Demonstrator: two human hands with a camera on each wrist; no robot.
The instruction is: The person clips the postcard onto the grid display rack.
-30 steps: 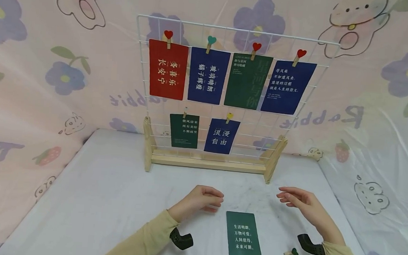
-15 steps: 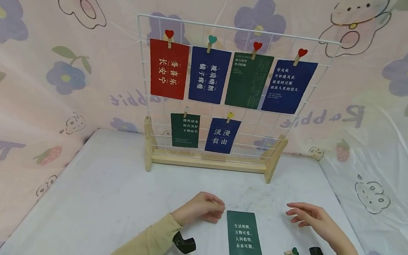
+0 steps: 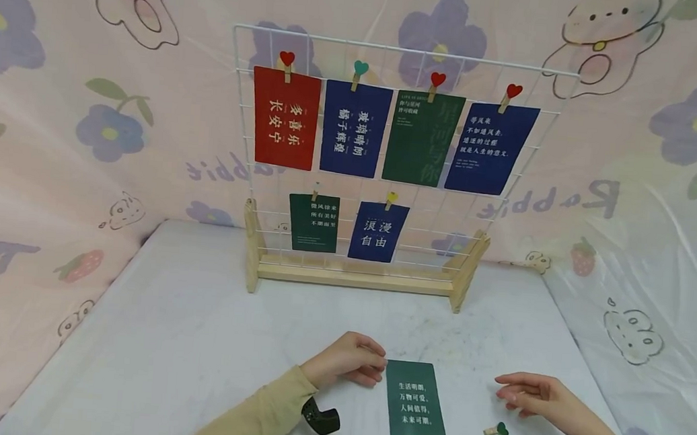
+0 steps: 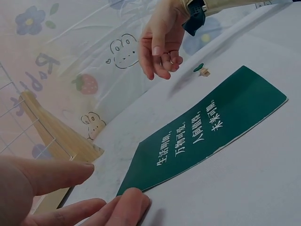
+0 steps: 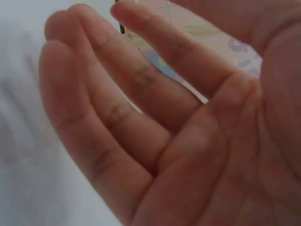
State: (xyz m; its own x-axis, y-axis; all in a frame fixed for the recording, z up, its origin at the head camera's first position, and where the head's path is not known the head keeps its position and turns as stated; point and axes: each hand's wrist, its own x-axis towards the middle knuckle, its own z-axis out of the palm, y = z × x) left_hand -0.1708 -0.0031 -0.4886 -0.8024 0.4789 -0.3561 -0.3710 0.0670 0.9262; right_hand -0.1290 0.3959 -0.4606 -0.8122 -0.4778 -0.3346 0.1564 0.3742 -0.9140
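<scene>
A green card [image 3: 417, 411] with white writing lies flat on the white table. My left hand [image 3: 351, 359] is at its upper left corner, fingertips right at the edge; in the left wrist view those fingers [image 4: 127, 207] overlap the card's near corner, thumb and fingers apart. To the right, my right hand [image 3: 542, 399] hovers above the table with loosely bent fingers and holds nothing; its bare palm [image 5: 202, 155] fills the right wrist view. Just below that hand lies a small wooden clothespin [image 3: 496, 429] with a green heart, seen also in the left wrist view.
Behind the hands stands a white wire grid rack [image 3: 397, 46] on a wooden base [image 3: 356, 278]. Several cards hang from it by heart clips, among them a red card [image 3: 285, 119] and a small blue card [image 3: 379, 232]. A patterned curtain [image 3: 149, 116] surrounds the table.
My left hand has moved down and slightly right to the card's corner. My right hand has come down and to the right, closer to the clothespin. The card and clothespin stay put.
</scene>
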